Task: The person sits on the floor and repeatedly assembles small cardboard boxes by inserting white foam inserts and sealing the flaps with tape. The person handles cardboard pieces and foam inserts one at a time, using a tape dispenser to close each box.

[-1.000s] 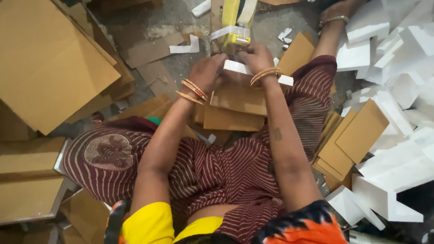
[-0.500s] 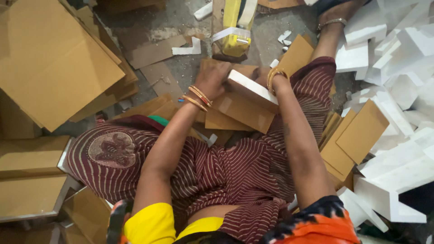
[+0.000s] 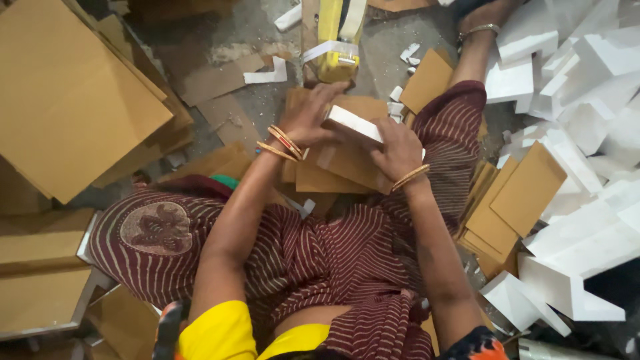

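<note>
Brown cardboard piece (image 3: 347,167) sits under both my hands; left hand (image 3: 308,117) and right hand (image 3: 398,150) fingers grip the white strip (image 3: 353,123) between them.

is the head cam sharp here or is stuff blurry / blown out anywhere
Head view: even, soft light with faint shadows; the hands, left hand and right hand, and the cardboard box look slightly soft; the white foam pieces at right are bright, near washed out.

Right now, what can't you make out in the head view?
- Underside of the white block: hidden by both hands, left hand and right hand.
- Yellow tape dispenser: cut off by the top edge.
- Cardboard piece beneath: partly covered by the hands.
- Small white scraps: too small to identify.
</note>
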